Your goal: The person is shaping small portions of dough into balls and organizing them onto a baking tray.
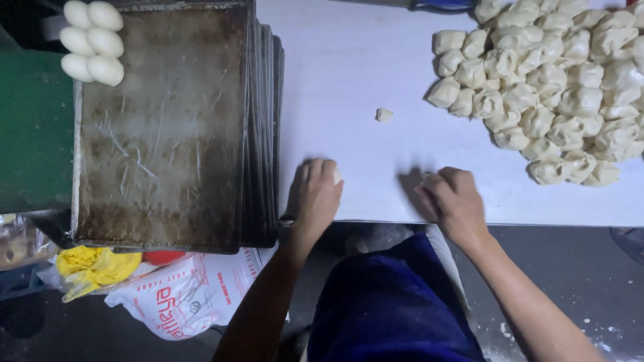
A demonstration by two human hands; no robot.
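1. Dough pieces [550, 87], cut and rough, lay heaped at the far right of the white table [349, 80], with one small scrap [384, 114] apart.
2. The left hand [315, 194] cupped palm-down over a dough piece [337, 175] near the table's front edge; the right hand [451, 198] curled the same way, its contents hidden.
3. Six smooth rolled balls [92, 41] sat at the corner of the top baking tray [161, 127] of a stack.
4. By my judgement, most of the heap remained unrolled.

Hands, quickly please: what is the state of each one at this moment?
Left hand: cupped palm-down on the white table, closed over a dough piece.
Right hand: cupped palm-down on the table; whatever is under it is hidden.
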